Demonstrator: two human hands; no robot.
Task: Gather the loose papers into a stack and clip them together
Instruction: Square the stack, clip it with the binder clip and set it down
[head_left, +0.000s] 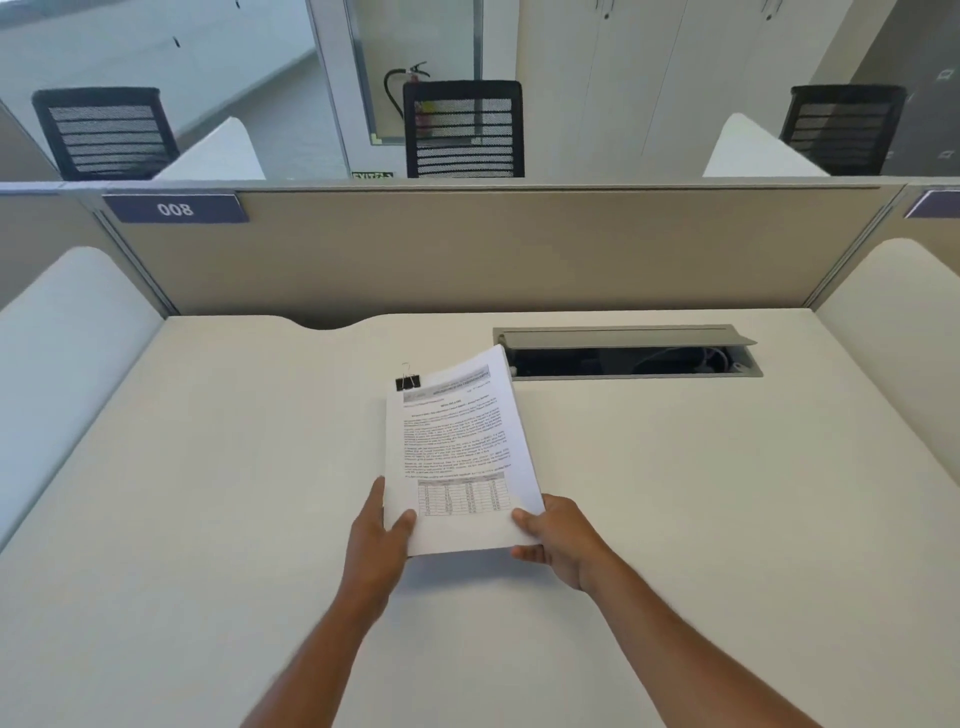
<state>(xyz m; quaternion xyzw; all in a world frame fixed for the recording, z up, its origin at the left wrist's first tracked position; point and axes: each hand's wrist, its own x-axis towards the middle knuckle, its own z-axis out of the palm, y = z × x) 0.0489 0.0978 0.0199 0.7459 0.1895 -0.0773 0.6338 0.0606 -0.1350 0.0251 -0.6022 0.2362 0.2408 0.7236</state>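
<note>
A stack of printed white papers (457, 441) is held over the middle of the white desk (208, 467), its top page showing text and a small table. A black binder clip (408, 382) sits on the stack's top left corner, its wire handles upright. My left hand (384, 535) grips the bottom left corner, thumb on the top page. My right hand (556, 538) grips the bottom right corner, thumb on top. The stack is tilted, its far end pointing away from me and slightly right.
An open grey cable tray (623, 351) is cut into the desk just behind and right of the papers. A beige partition (493, 249) with a "008" label closes the back. White side dividers (67, 338) flank the desk. Black office chairs (462, 130) stand beyond.
</note>
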